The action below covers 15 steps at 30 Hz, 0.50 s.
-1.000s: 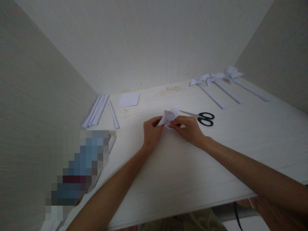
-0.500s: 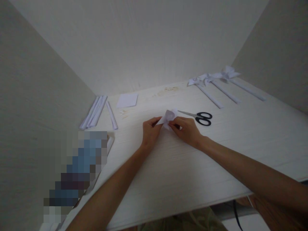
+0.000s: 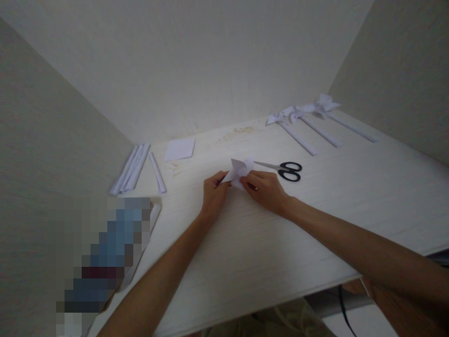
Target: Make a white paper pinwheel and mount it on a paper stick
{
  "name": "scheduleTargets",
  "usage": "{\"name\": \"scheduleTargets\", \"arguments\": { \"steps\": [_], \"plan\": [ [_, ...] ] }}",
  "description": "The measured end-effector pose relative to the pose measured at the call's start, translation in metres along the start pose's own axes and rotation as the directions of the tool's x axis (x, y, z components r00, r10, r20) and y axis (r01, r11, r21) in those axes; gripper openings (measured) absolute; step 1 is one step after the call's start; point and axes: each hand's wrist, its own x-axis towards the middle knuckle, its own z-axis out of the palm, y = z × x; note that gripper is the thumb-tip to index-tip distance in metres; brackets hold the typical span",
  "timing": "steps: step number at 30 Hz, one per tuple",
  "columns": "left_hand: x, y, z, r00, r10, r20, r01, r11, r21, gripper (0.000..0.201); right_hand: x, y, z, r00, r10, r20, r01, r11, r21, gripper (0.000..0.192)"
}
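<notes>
Left hand (image 3: pixel 214 191) and right hand (image 3: pixel 264 189) both pinch a folded paper pinwheel (image 3: pixel 237 172) above the middle of the tabletop (image 3: pixel 252 252).
The left fingers are closed on its left side, the right fingertips on its lower right. Just beyond the right hand lie black-handled scissors (image 3: pixel 290 165). Toward the left edge, a loose paper roll (image 3: pixel 157 172) lies beside a bundle of rolls (image 3: pixel 135 168); a white paper square (image 3: pixel 180 149) lies near the far edge. Three pinwheels on sticks (image 3: pixel 320 130) rest toward the far right corner.
</notes>
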Motion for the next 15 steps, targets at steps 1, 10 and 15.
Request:
{"name": "scheduleTargets", "arguments": {
  "steps": [1,10,15],
  "plan": [
    [-0.0001,-0.0003,0.0,1.0,0.001,0.002,-0.001,1.0,0.001,0.016,-0.0001,0.0,0.0,1.0,-0.001,0.001,0.001,1.0,-0.007,0.025],
    [0.0009,-0.0043,-0.0005,1.0,0.001,0.006,-0.001,1.0,0.023,0.016,-0.0001,0.0003,0.0006,0.999,-0.034,-0.042,0.032,0.999,-0.044,0.026],
    [0.001,-0.0061,-0.0012,1.0,0.006,0.023,-0.007,1.0,0.024,0.016,0.0002,0.0013,0.0016,0.99,-0.074,-0.12,0.07,0.997,-0.033,0.026]
  ]
}}
